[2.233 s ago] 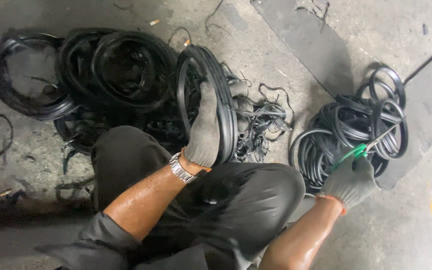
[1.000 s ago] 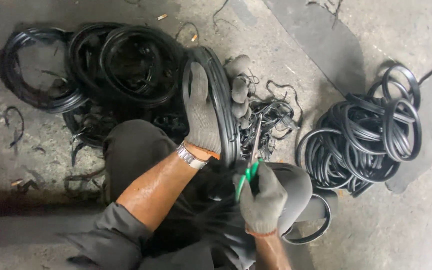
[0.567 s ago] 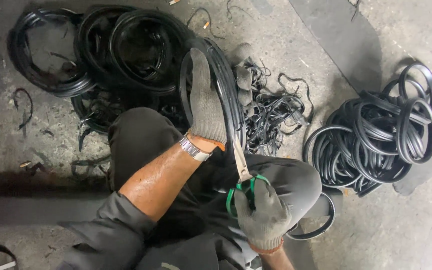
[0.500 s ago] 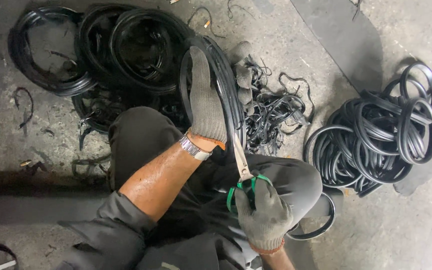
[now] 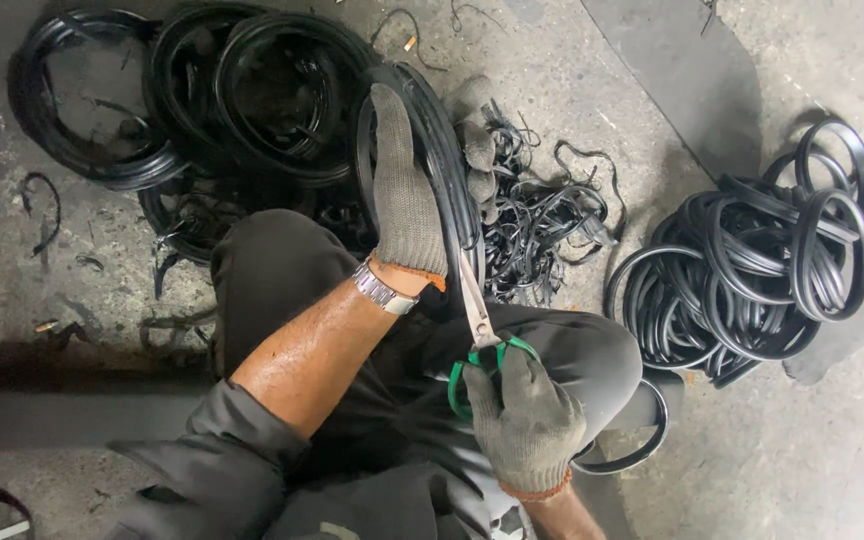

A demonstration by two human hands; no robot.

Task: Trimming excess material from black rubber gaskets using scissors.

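My left hand [image 5: 404, 190], in a grey knit glove, grips a black rubber ring [image 5: 449, 160] that stands upright on its edge between my knees. My right hand [image 5: 527, 420], also gloved, holds green-handled scissors [image 5: 477, 330]. The scissor blades point up and meet the lower part of the ring just below my left hand. A metal watch [image 5: 384, 288] sits on my left wrist.
A heap of large black rubber rings [image 5: 222, 100] lies at the upper left. Thin black rubber trimmings [image 5: 542, 220] and a spare grey glove [image 5: 477, 140] lie behind the ring. A pile of narrower black rings [image 5: 752, 270] sits on the concrete floor at right.
My right hand came in from the ring pile at right with the scissors and brought the blades up to the ring. The left hand kept its grip throughout.
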